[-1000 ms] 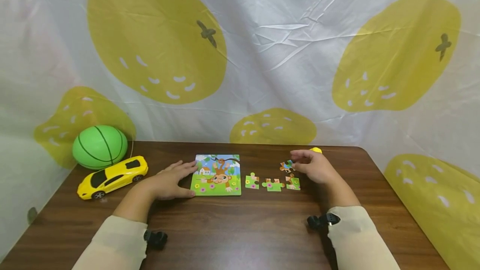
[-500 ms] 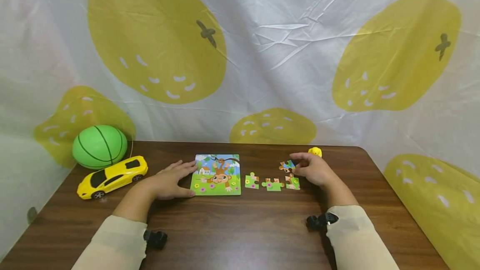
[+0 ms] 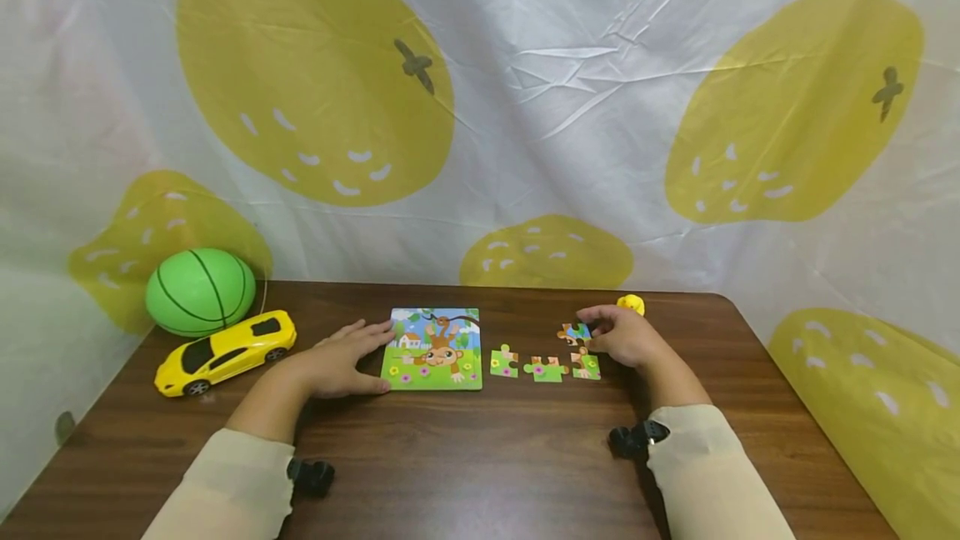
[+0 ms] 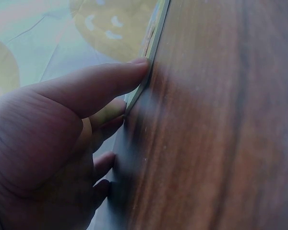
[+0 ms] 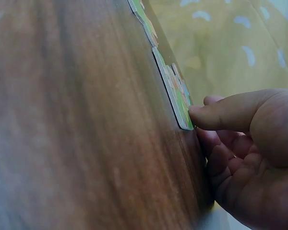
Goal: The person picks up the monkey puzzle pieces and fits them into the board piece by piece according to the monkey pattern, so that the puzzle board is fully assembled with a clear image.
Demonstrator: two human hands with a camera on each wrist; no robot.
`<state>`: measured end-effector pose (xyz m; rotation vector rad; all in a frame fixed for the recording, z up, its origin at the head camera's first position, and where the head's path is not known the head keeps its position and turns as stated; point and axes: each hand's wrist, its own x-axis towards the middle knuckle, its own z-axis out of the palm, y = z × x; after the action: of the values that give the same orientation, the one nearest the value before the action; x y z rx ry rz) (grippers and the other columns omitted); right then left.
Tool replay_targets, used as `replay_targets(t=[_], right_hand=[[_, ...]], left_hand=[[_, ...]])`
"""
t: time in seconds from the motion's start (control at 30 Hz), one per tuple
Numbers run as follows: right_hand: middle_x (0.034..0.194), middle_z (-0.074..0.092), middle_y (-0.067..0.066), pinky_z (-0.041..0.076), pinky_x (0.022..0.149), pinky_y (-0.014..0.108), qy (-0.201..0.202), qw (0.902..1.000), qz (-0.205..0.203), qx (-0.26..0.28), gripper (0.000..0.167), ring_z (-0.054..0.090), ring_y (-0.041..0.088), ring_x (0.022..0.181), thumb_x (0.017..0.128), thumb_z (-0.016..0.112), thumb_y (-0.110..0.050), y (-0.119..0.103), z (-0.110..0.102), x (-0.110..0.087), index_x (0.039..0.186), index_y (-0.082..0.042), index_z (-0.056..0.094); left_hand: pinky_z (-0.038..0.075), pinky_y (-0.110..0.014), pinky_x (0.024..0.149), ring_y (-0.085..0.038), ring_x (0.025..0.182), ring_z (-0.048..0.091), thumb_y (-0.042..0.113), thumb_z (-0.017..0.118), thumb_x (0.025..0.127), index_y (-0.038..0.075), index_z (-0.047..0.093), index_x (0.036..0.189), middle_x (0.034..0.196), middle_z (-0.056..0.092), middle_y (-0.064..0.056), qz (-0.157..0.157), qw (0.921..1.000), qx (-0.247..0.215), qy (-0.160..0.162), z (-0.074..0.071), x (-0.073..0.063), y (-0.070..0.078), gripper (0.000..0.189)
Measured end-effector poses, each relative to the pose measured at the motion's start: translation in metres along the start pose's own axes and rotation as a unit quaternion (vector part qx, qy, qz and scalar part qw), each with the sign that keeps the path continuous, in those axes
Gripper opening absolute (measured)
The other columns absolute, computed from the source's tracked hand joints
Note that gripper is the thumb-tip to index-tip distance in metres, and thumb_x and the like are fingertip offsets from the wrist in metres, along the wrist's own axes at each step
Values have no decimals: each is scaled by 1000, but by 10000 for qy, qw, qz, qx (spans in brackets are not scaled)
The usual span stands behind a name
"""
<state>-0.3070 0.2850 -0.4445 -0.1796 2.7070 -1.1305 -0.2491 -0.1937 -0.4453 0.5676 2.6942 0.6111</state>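
My left hand (image 3: 341, 363) rests at the left side of a square monkey picture puzzle board (image 3: 433, 352), fingers spread, with the thumb at its near corner. In the left wrist view the thumb touches the board's edge (image 4: 156, 40). On the right, my right hand (image 3: 626, 336) pinches the right side of a puzzle piece (image 3: 572, 335) between thumb and fingers; part of that piece is hidden. Below it lie three loose pieces in a row: a left corner piece (image 3: 504, 362), a middle piece (image 3: 546, 369) and a right corner piece (image 3: 585, 364).
A yellow toy car (image 3: 225, 354) and a green ball (image 3: 200, 292) stand on the left of the brown wooden table (image 3: 465, 457). Behind the right hand sits a small yellow object (image 3: 632, 303), partly hidden. A fruit-print curtain (image 3: 525, 107) hangs at the back.
My right hand has shifted slightly left and lower, and the piece at its fingers has turned and slid a little left. The left hand has stayed on the board.
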Motion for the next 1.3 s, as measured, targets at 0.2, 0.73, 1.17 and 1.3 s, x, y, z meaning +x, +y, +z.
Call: replay_targets(t=[0.2, 0.73, 1.17, 1.3], right_hand=[[111, 67, 14, 50, 78, 30, 1, 10000, -58, -15, 51, 58, 24, 99, 90, 79, 2, 2, 2, 2, 140, -1, 68], [128, 75, 15, 56, 95, 42, 534, 9972, -360, -378, 31, 68, 31, 117, 99, 73, -13, -8, 0, -2, 130, -11, 75], [115, 71, 13, 55, 58, 32, -219, 9949, -875, 443, 34, 68, 22, 79, 99, 75, -16, -65, 31, -2, 133, -20, 76], [118, 70, 14, 53, 59, 32, -405, 9937, -865, 579, 33, 67, 22, 80, 99, 76, -17, -81, 43, -1, 132, -22, 77]], left_hand=[[14, -79, 127, -47, 167, 11, 57, 76, 94, 19, 36, 169, 180, 25, -4, -32, 10000, -39, -27, 0, 0, 0, 93], [13, -80, 127, -47, 167, 10, 57, 75, 94, 19, 36, 169, 181, 24, -5, -50, 9999, -73, -64, -1, -1, 2, 92], [12, -78, 128, -46, 168, 10, 56, 76, 94, 20, 35, 169, 181, 24, -3, -75, 9999, -76, -50, -1, -1, 1, 92], [13, -79, 127, -47, 167, 10, 57, 76, 94, 20, 36, 169, 181, 24, -4, -54, 9999, -70, -60, 0, -1, 1, 92]])
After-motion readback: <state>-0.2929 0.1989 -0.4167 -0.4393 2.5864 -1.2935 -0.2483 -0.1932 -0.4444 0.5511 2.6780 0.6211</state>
